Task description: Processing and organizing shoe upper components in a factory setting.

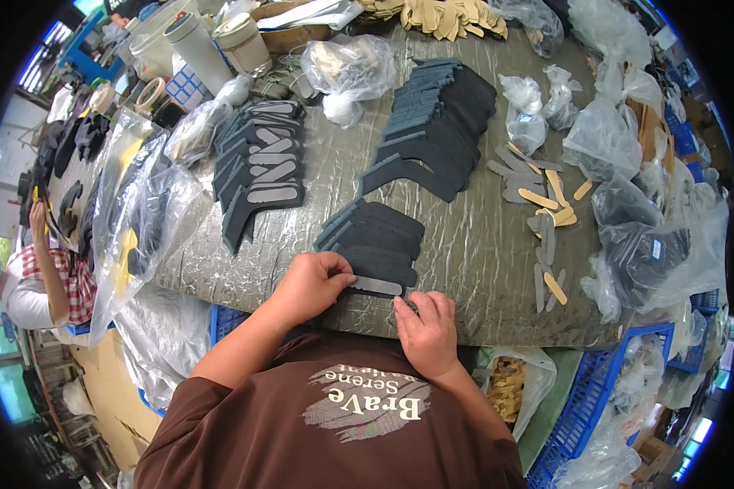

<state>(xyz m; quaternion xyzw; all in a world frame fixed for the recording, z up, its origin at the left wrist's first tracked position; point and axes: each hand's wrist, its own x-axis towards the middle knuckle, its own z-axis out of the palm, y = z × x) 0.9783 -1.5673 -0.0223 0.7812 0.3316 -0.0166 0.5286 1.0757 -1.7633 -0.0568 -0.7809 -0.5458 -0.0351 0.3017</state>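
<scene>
Grey strip (377,285): a narrow, flat, light-grey piece lay lengthwise on the nearest dark foam panel (381,262), at the table's near edge just in front of the person.
Left hand (311,285): curled over, thumb and fingertips pinched on the strip's left end, holding it down.
Right hand (426,330): knuckles up, fingers bent and loosely closed, its fingertips resting on the panel's near edge just below the strip's right end; whether it held anything could not be told.
Stack under the strip: several dark panels lay fanned and overlapping, the top one carrying the strip.
Handling, as a judgement: the strip looked thin, light and bendable, likely to shift if nudged; pinching its ends and pressing it flat seemed the safest hold. The panels looked soft and light, easily lifted by an edge.
Around: another fan of panels with grey strips already on them (261,175) sat to the left, plain dark panels (432,130) farther back, loose grey and tan strips (546,220) to the right, plastic bags (620,138) along the table's (465,236) edges.
</scene>
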